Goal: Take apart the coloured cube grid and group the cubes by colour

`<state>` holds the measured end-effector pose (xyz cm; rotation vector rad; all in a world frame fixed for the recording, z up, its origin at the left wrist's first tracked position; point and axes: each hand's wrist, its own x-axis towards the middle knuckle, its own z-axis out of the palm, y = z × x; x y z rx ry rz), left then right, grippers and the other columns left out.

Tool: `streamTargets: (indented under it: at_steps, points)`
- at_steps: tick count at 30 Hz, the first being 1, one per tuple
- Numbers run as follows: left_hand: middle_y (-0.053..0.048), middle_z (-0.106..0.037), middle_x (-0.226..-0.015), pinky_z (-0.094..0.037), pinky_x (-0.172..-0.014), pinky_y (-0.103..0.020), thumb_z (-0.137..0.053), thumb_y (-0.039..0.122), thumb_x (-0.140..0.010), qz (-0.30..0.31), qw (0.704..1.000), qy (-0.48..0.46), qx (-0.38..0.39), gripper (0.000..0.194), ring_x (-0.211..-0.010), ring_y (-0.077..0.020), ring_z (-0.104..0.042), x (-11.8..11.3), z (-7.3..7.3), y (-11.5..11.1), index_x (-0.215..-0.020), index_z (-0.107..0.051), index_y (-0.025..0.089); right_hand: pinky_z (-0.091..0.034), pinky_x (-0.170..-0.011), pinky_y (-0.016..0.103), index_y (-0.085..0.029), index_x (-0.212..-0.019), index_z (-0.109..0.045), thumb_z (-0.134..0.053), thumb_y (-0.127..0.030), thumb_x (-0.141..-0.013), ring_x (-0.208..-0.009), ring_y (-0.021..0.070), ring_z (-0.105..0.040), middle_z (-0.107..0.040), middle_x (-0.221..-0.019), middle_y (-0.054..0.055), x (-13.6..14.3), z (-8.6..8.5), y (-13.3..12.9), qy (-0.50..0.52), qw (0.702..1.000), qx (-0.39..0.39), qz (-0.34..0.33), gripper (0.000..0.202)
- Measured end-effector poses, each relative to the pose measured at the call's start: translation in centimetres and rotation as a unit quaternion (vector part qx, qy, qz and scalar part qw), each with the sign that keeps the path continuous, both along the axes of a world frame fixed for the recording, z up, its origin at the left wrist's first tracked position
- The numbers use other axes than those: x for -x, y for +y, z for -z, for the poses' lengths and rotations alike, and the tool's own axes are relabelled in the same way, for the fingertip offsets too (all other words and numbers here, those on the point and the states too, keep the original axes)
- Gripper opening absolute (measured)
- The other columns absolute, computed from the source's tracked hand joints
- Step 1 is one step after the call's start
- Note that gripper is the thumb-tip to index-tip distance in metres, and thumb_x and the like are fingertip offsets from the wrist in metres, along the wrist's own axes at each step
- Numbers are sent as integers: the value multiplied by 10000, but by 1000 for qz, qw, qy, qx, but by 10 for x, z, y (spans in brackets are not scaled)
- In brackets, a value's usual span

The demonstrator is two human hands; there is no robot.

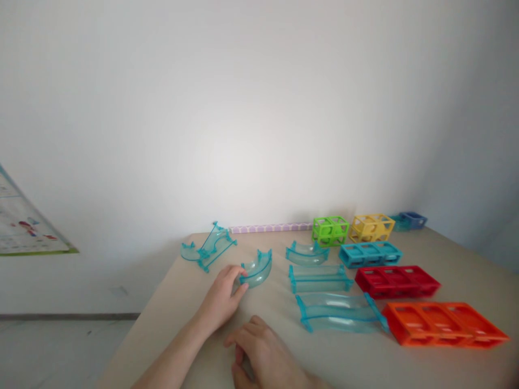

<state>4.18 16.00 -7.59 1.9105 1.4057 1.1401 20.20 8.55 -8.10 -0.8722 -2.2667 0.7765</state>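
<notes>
Left hand [219, 297] is pinching the curved translucent blue track piece [259, 277] by one end, thumb opposing fingers; piece is lying on the table [170, 302], left of the straight track piece [320, 285]. Right hand [265, 351] is curling loosely nearby, holding nothing visible. Judgement: light, level pinching is best sparing the connector tabs.

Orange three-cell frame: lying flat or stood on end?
Lying flat: the orange frame stretches lengthwise along the table, its three openings in a row.
</notes>
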Motion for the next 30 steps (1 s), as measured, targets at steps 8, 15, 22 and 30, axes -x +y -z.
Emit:
streamTargets:
  at_steps: [8, 15, 22, 30]
  points:
    - [-68, -655, -979, -438, -881, -388, -651, 295, -778, -10, 999, 41, -30, 95, -983, -258, -588, 4, 0, 7, -828, -672, 218, -471, -806, 266, -183, -973, -681, -590, -114, -669, -815, 192, -575, -666, -788, 29, 3, 6, 6, -65, 997, -32, -41, 325]
    - [-52, -569, -763, -436, -759, -314, -667, 370, -796, 59, 992, 62, -93, 254, -811, -211, -538, -3, -16, -5, -605, -682, 203, -460, -833, 252, -176, -917, -709, -618, -134, -672, -799, 183, -601, -702, -788, 22, 4, 9, 10, -98, 990, -75, -64, 265]
    - [-91, -701, -1069, -452, -953, -367, -503, 290, -914, 176, 982, 41, -43, 277, -1046, -244, -599, -1, -30, -12, -1095, -709, 250, -465, -788, 259, -183, -859, -731, -624, -135, -675, -770, 180, -625, -721, -815, 33, 6, 10, 10, -117, 985, -105, -64, 218]
    - [-84, -720, -1038, -522, -470, -248, -529, 345, -894, 42, 996, -72, 15, 295, -621, -180, -655, -11, -13, -17, -1126, -695, 266, -463, -800, 255, -177, -858, -733, -639, -141, -672, -780, 185, -617, -713, -804, 40, 7, 14, 11, -111, 987, -100, -66, 211]
